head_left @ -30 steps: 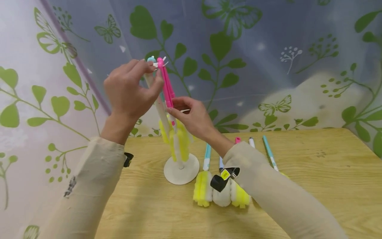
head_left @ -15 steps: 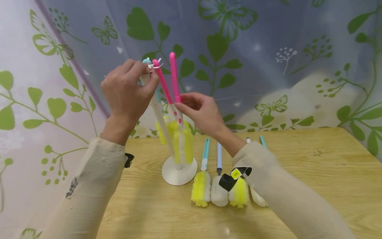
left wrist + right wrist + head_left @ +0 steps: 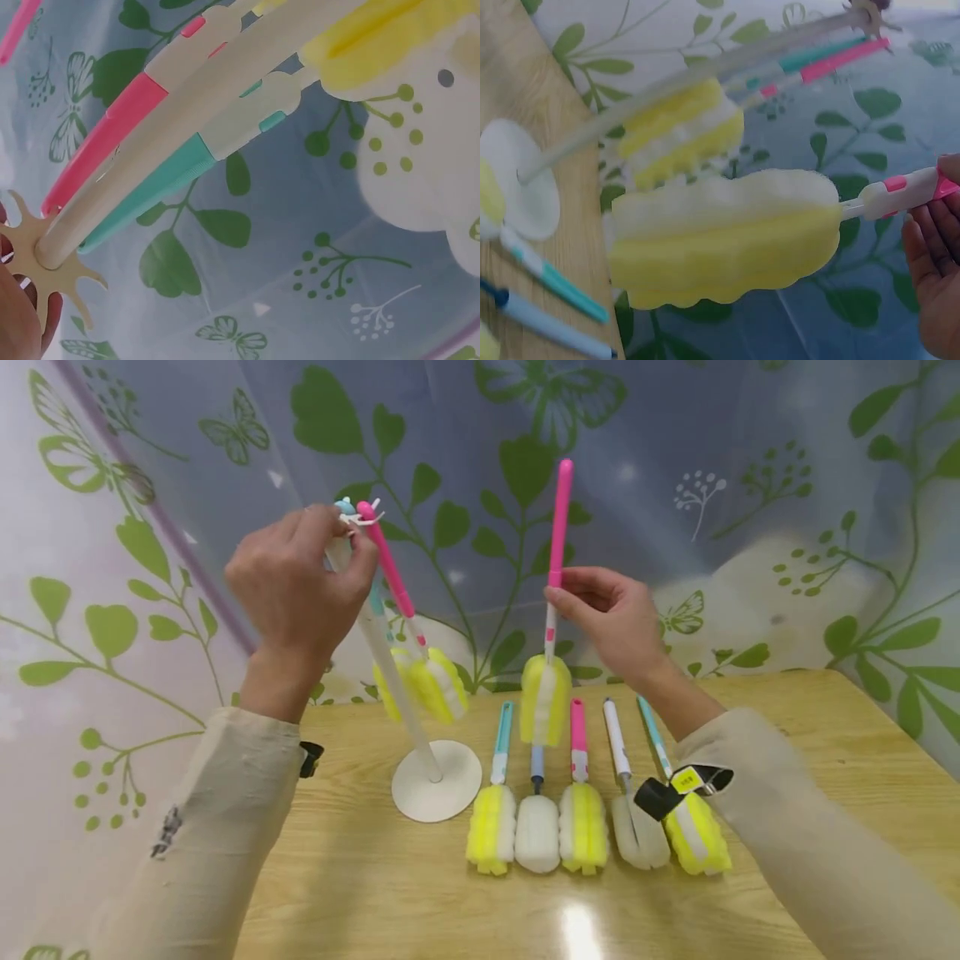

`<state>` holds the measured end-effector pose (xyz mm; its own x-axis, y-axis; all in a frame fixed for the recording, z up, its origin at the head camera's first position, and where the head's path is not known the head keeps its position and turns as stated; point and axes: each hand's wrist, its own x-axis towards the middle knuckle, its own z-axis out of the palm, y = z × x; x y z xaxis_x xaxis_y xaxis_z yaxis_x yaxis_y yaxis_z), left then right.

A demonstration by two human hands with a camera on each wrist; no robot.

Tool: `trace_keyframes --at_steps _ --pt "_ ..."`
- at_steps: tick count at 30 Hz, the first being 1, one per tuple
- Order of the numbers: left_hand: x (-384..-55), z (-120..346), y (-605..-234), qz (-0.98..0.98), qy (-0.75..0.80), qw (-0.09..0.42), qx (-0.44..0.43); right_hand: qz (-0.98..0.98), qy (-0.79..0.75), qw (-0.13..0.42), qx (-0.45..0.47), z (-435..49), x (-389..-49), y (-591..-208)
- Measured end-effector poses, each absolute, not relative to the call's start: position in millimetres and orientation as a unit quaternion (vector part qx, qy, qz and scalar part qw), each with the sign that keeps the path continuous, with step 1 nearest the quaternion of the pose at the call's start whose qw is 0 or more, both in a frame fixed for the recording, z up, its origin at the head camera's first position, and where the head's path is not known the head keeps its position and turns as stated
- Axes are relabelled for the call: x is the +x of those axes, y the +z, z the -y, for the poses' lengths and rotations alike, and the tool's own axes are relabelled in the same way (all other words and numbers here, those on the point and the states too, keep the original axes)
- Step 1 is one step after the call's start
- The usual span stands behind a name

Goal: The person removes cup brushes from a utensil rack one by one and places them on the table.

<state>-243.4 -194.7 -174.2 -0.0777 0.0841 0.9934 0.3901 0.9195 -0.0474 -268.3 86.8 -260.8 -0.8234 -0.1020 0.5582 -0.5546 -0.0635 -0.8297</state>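
Observation:
My left hand [image 3: 296, 581] grips the top of a white rack stand [image 3: 437, 806], by its ring of small hooks [image 3: 56, 289]. Its pole leans to the left, and its round base is on the table. A pink-handled sponge brush [image 3: 388, 564] and a teal-handled sponge brush [image 3: 172, 180] hang from the hooks, their yellow-and-white heads low beside the pole. To the right of the stand, my right hand [image 3: 618, 618] pinches another pink-handled bottle brush [image 3: 561, 518] low on its handle. That brush is upright in the air, with its yellow-and-white sponge head [image 3: 727, 240] pointing down.
Several sponge brushes lie in a row on the wooden table [image 3: 337, 877]: a teal one [image 3: 492, 827], a blue-handled one with a whitish head [image 3: 537, 835], a pink one [image 3: 583, 827], a white-handled one [image 3: 639, 833] and a second teal one [image 3: 697, 835]. A leaf-patterned curtain [image 3: 480, 410] hangs behind.
My right hand has taken the pink-handled brush away from the stand and moved right with it. The other pink brush stays hanging. My left hand keeps its grip on the stand's top.

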Motion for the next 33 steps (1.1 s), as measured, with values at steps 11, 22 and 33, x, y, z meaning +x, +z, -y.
trace_keyframes --at_steps 11,22,33 --pt "-243.1 190.8 -173.6 0.727 -0.125 0.661 -0.138 0.772 0.587 0.202 0.134 -187.8 -277.1 -291.9" --pt "-249.0 186.7 -176.1 0.707 -0.165 0.675 -0.129 0.83 0.533 0.162 -0.018 -265.6 -271.4 -327.0" --pt "-252.4 183.1 -177.7 0.7 -0.175 0.681 -0.124 0.878 0.476 0.042 -0.034 -293.4 -263.8 -360.5"
